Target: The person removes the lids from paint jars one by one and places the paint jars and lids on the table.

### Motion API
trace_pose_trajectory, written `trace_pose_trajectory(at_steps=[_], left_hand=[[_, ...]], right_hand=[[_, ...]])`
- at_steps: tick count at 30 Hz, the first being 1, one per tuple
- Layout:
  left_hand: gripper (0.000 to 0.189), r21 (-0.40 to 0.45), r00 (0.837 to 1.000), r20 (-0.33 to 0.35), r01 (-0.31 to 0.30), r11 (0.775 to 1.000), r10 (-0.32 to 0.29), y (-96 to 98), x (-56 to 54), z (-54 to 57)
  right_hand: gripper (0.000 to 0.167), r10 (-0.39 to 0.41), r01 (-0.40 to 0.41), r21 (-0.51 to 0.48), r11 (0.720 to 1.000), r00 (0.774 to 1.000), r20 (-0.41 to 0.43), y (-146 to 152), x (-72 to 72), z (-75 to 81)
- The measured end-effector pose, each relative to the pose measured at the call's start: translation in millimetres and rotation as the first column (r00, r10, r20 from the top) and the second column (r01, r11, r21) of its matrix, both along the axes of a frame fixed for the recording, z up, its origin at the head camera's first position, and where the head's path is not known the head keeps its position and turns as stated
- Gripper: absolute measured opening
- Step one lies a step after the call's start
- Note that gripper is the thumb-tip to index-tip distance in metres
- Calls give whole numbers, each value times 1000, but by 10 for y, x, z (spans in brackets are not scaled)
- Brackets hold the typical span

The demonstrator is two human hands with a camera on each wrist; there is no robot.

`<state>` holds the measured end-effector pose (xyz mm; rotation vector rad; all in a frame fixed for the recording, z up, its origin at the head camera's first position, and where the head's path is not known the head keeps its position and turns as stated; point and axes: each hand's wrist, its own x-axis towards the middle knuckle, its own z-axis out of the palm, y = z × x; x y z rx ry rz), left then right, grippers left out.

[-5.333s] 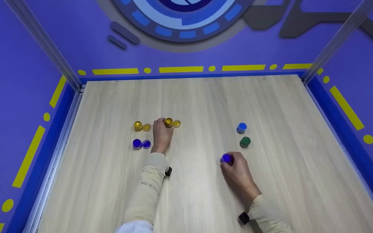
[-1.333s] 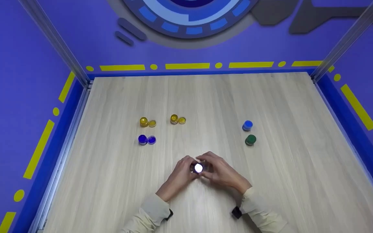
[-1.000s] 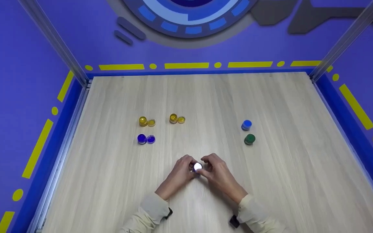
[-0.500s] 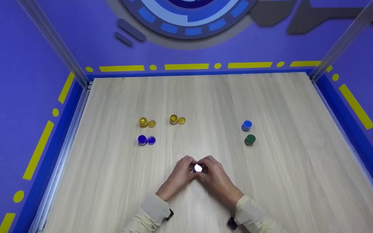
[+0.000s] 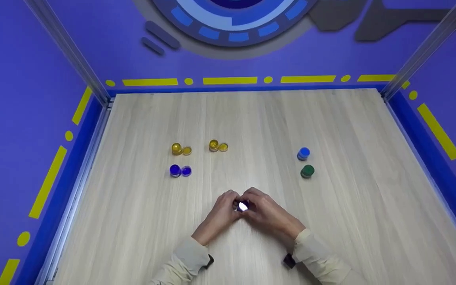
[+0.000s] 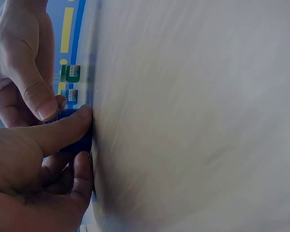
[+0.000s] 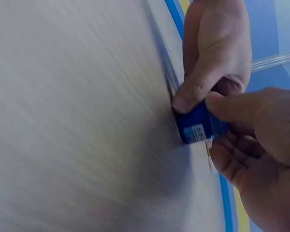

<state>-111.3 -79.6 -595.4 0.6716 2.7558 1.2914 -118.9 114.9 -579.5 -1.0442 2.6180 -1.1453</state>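
So there's a small dark blue jar [image 7: 192, 126] down at the near middle of the wood table [image 5: 251, 122], with both hands on it. The left hand [image 5: 221, 213] has its thumb and fingers wrapped round the labelled body, and the right hand [image 5: 269, 212] is pinching the top end, thumb over the rim. From the head view the top is basically a white glare, so no telling what's inside. Whether the bottom actually sits on the wood is hard to say too.

Off to the left it's three little pots, each with its lid right beside it: a yellow jar [image 5: 176, 149] with a yellow lid [image 5: 187, 151], a second yellow jar [image 5: 213, 145] with its lid [image 5: 223, 147], and a purple-blue jar [image 5: 175, 170] with a matching lid [image 5: 186, 171]. Yellow and purple-blue stuff shows inside them.

On the right, a light blue jar [image 5: 303, 153] stands just behind a green jar [image 5: 307, 171].
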Motion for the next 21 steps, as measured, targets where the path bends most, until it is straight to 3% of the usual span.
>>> trace_pose_trajectory(at_steps=[6, 10, 13, 16, 21], left_hand=[[31, 6, 1000, -4, 6, 1000, -6, -5, -11, -3], [33, 10, 1000, 1, 5, 1000, -5, -10, -6, 2], [31, 7, 999, 38, 4, 1000, -4, -14, -2, 13], [32, 13, 997, 74, 3, 1000, -4, -14, 2, 19], [31, 28, 994, 113, -4, 1000, 1, 1, -11, 21]], right_hand=[[31, 132, -127, 54, 990, 985, -109, 43, -89, 30], [35, 132, -127, 62, 990, 989, -74, 57, -75, 33], [38, 59, -58, 35, 998, 998, -8, 81, -36, 24], [39, -65, 66, -22, 998, 997, 31, 98, 13, 4], [37, -272, 275, -105, 956, 961, 47, 88, 124, -35]])
